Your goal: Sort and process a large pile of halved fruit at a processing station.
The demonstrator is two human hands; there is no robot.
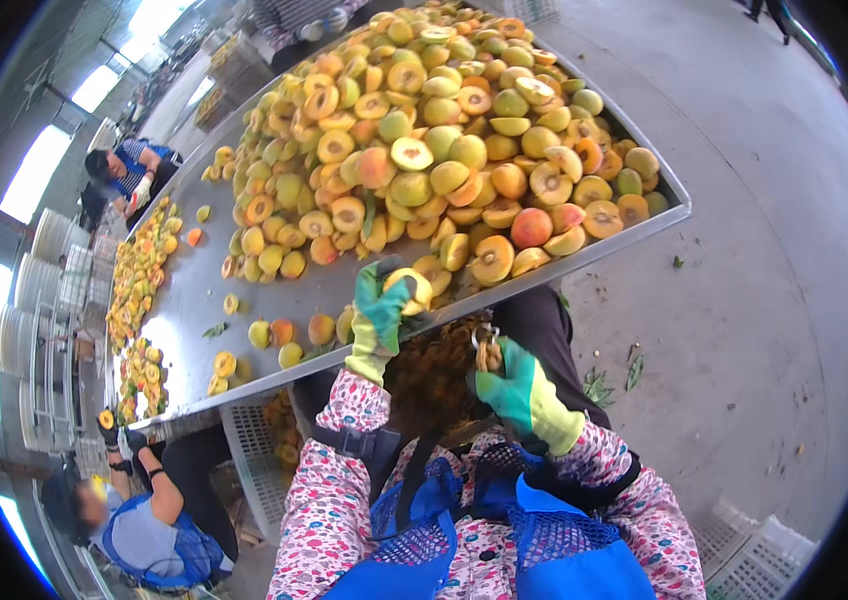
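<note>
My left hand [377, 307], in a green and yellow glove, grips a cut yellow peach [418, 291] just above the near rim of a metal table [619, 241]. Lower and to the right, my right hand [527, 391], gloved alike, is closed around a small hand tool [485, 339]. The tool has a curved metal end and a brown part, perhaps its handle. On the table rises a large heap of halved and whole peaches [409, 150]. A dark brown mass [431, 371], blurred, lies below the rim between my legs.
Loose peaches [290, 354] lie left of my left hand. A white plastic crate [255, 457] with fruit stands below the table. Two co-workers [150, 532] [140, 169] sit along the left; another person's gloved hands [322, 28] are beyond the heap. More crates [758, 559] stand at lower right.
</note>
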